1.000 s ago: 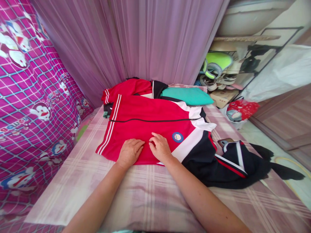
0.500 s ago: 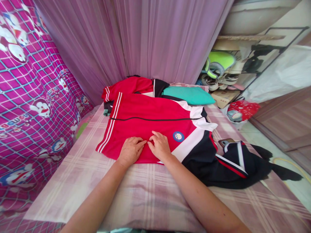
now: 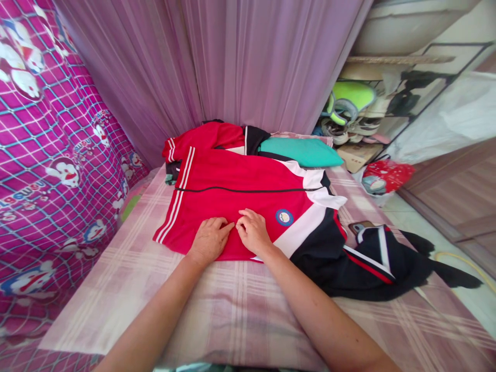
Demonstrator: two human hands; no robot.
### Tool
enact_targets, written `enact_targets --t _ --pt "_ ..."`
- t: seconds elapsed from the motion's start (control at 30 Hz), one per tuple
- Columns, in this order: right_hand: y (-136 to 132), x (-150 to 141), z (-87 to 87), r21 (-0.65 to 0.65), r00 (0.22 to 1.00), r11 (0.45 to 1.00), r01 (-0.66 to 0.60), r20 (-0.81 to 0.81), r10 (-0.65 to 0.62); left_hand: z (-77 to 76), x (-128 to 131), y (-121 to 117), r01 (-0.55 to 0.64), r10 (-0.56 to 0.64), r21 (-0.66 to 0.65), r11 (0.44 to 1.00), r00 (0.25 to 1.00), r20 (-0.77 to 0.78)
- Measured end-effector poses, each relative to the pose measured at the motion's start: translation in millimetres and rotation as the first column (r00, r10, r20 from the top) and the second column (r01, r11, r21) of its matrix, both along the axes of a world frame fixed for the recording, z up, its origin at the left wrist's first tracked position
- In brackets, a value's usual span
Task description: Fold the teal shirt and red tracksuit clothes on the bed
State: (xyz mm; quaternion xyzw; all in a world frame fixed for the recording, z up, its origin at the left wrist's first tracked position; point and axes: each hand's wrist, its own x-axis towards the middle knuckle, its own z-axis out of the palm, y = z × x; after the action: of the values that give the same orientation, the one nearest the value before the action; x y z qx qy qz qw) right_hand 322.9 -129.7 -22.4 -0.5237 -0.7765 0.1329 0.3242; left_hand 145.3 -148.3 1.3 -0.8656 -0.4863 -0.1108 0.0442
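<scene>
A red, white and black zip jacket [image 3: 232, 173] lies spread out on its back, its collar to the right and its white-striped hem to the left. A black zip runs across it, and a round blue-edged badge sits on the chest. My left hand [image 3: 210, 239] rests on the red lower front, fingers stretched out and slightly bent, holding nothing. Close beside it, my right hand [image 3: 252, 231] lies on the same red cloth, its fingers loosely bent and apart. The fingertips of both hands almost meet. The near black sleeve reaches right, toward the table edge.
A plaid cloth [image 3: 127, 289] covers the surface under the jacket. Behind lie a folded red garment [image 3: 209, 135] and a teal bundle [image 3: 300, 151]. A phone [image 3: 360, 226] is partly under the sleeve. Purple curtains [image 3: 248, 62] hang at the back; a shoe rack [image 3: 364, 124] stands right.
My right hand has shifted very slightly, its fingers a little more bent. My left hand and the jacket look the same.
</scene>
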Motion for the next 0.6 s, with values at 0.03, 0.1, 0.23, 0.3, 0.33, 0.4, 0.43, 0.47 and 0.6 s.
enact_targets --t 0.03,0.1,0.23,0.3,0.33,0.4,0.43,0.47,0.6 --pt "0.2 -0.1 0.1 0.0 1.0 1.0 -0.002 0.002 0.002 0.2 0.3 -0.4 0.001 -0.001 -0.005 1.0 1.0 0.0" --pt "0.8 0.5 -0.1 0.003 1.0 1.0 -0.006 0.004 0.006 0.4 -0.4 -1.6 0.009 -0.009 -0.016 1.0 1.0 0.02" --pt "0.5 5.4 -1.4 0.016 1.0 1.0 0.006 -0.007 -0.006 0.5 -12.1 -3.6 0.044 -0.042 -0.01 0.999 0.989 0.14" --pt "-1.1 8.3 -1.1 0.028 1.0 0.999 0.021 0.0 -0.021 1.1 -23.4 -3.5 0.016 -0.019 0.015 1.0 0.979 0.201" --pt "-2.3 9.2 -0.4 0.035 1.0 0.999 0.022 0.016 -0.023 1.3 -29.7 -3.2 -0.011 0.004 0.028 1.0 0.975 0.221" --pt "-5.2 9.3 2.7 0.044 0.996 0.999 0.0 0.085 -0.004 0.8 -42.0 -2.0 -0.053 0.043 0.038 0.998 0.972 0.231" --pt "-6.6 8.5 5.0 0.042 0.99 0.999 -0.024 0.139 0.018 -0.3 -47.4 -1.3 -0.062 0.053 0.035 0.997 0.974 0.22" --pt "-8.0 7.3 7.7 0.033 0.979 0.998 -0.045 0.198 0.038 -1.9 -52.0 -0.6 -0.063 0.057 0.024 0.998 0.978 0.201" --pt "-11.9 2.6 18.5 -0.053 0.922 0.998 -0.037 0.384 0.054 -11.6 -62.6 1.2 -0.062 0.067 -0.047 0.997 0.991 0.112"
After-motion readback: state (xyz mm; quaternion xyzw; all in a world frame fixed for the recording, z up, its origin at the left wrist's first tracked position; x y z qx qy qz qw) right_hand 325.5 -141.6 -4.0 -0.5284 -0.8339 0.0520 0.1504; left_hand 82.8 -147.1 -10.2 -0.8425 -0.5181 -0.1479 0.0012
